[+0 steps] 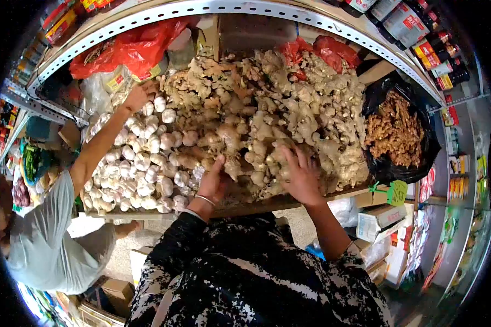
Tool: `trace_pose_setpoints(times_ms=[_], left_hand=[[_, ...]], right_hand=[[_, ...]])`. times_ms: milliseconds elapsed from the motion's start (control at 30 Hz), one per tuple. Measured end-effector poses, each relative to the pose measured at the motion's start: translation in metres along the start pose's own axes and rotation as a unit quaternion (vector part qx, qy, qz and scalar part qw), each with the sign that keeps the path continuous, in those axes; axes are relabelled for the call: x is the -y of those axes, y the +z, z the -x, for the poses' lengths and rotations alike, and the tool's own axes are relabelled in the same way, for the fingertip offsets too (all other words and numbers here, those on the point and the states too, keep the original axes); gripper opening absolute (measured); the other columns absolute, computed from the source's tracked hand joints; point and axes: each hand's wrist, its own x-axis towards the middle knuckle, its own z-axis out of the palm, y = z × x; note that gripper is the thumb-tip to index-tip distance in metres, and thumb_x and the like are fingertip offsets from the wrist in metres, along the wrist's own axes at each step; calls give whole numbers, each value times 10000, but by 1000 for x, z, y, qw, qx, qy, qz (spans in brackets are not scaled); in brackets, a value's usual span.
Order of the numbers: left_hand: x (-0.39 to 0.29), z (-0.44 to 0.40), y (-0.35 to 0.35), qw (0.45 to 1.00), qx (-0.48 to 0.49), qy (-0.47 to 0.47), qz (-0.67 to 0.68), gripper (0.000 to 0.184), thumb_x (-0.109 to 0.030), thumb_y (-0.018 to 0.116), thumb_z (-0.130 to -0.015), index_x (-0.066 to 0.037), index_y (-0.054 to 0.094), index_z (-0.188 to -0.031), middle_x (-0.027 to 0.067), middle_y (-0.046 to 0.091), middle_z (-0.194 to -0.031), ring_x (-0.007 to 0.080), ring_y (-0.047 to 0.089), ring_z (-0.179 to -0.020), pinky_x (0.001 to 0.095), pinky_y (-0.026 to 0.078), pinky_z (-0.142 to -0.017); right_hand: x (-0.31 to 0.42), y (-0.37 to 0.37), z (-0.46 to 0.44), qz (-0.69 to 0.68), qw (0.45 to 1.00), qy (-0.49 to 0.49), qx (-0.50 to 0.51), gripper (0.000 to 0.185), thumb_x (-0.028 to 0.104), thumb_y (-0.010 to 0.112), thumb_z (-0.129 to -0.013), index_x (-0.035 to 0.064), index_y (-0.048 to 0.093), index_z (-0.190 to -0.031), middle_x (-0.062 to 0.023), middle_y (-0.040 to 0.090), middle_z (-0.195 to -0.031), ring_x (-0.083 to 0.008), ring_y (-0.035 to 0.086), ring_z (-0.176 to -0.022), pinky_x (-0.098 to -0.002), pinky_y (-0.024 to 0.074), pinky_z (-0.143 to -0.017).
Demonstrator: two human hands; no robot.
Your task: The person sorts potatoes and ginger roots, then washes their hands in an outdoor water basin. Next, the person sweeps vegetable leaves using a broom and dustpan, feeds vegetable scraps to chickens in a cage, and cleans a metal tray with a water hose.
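Observation:
A large heap of ginger fills the middle and right of the wooden display bin. At its front, my left hand, with a white bangle on the wrist, is closed against a knobbly piece of ginger root; its lower fingers are partly hidden. My right hand rests on the ginger further right, fingers spread and slightly blurred, gripping nothing I can see. White garlic bulbs lie to the left of my left hand.
Another person's hand reaches over the garlic from the left. A black bag of brown roots sits at the right, with a green price tag near it. A perforated metal shelf edge crosses above. Red bags lie behind.

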Motion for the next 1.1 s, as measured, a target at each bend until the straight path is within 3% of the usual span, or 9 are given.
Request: trace_pose_setpoints(times_ms=[167,267,367,467,600,800,833,1033,1100], left_hand=[[3,-2,10,997,-31,47,43,510,-365,612,-761,-69,464,-1149,75,512,-1048,202,486,-902,358,396,-747],[9,-6,1,998,-49,46,14,410,-345,581,-789,-72,488,-1080,38,521,-861,160,484,-732,353,433,-684],[15,12,21,988,-113,93,49,401,-317,589,-788,-56,476,-1070,20,480,-755,149,472,-634,334,455,-620],[20,27,26,979,-166,99,67,426,-239,579,-801,-28,406,-1128,46,505,-796,183,524,-687,330,474,-650],[43,34,1,981,-102,143,76,416,-149,526,-826,-4,356,-1178,115,538,-965,245,548,-904,342,483,-709],[42,50,10,984,-90,132,73,309,-158,514,-828,-25,430,-1094,93,555,-961,231,551,-907,360,478,-743],[42,50,10,984,-109,124,70,304,-172,519,-824,-31,439,-1081,92,561,-967,230,555,-906,362,472,-749],[32,42,1,988,-95,115,49,301,-169,512,-823,-30,435,-1078,106,562,-956,233,574,-854,341,474,-718],[26,41,6,987,-98,110,57,261,-159,509,-821,-30,466,-1044,105,569,-933,228,578,-835,335,480,-702]], right_hand=[[-18,-47,-45,-261,956,-58,120,674,284,705,-659,147,401,-1245,-124,335,-1310,-269,321,-1202,-394,292,-968],[-30,-60,-126,-261,965,12,-9,598,328,614,-739,134,376,-1253,-136,456,-1211,-215,483,-1068,-311,380,-891],[-51,-9,-227,41,947,-31,-316,749,430,599,-709,222,217,-1319,-197,512,-1097,-292,572,-849,-387,442,-782],[-45,-1,-268,14,976,41,-215,780,411,608,-705,244,170,-1329,-186,555,-987,-291,579,-770,-408,455,-708],[-62,1,-292,-106,990,61,-75,826,372,634,-684,242,143,-1334,-167,586,-874,-306,583,-722,-421,466,-655],[-96,-2,-297,-247,938,31,-242,756,201,631,-692,197,205,-1317,-172,554,-1022,-305,559,-885,-379,452,-767],[-98,0,-294,-190,936,5,-298,838,133,634,-669,157,140,-1345,-157,583,-849,-284,567,-743,-386,454,-673],[-86,-15,-280,-202,953,118,-193,844,201,648,-679,133,139,-1349,-92,544,-607,-221,528,-535,-350,440,-501],[-80,-19,-281,-187,951,141,-199,798,203,632,-685,136,176,-1336,-113,565,-686,-241,550,-599,-365,444,-544]])
